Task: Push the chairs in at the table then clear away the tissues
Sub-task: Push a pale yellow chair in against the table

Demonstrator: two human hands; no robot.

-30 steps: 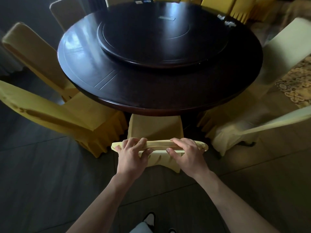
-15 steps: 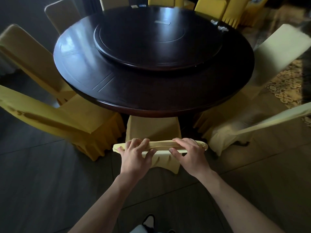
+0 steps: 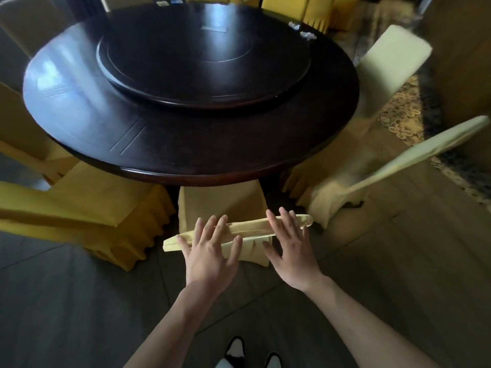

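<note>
Both hands are spread flat with the fingers straight and splayed, and nothing is gripped. The left hand (image 3: 210, 251) is laid over the top rail of the near chair (image 3: 220, 205), towards its left end; the right hand (image 3: 289, 248) is placed over the rail's right part, its fingertips reaching the rail. Whether the palms are pressed onto the cloth or held just above it cannot be told.

The near chair, dressed in a yellow cover, is seen from behind — its seat is tucked partly under the edge of the round dark table (image 3: 79, 123). A raised turntable (image 3: 204, 59) is carried on the middle of the tabletop. The tissues (image 3: 305, 33), small crumpled white scraps, are found on the far right rim of the table, well apart from the hands.

Another yellow-covered chair (image 3: 87, 205) is seen at the left, just beside the near one, with its seat reaching the table's rim. At the right, two paler chairs are blurred: the nearer one (image 3: 414, 152) is angled away from the table, and the farther one (image 3: 393, 59) is stood close to the rim. More yellow chair backs (image 3: 292, 9) are visible at the far side — only their tops. Dark shoes (image 3: 239, 354) are seen on the floor at the bottom edge.
</note>
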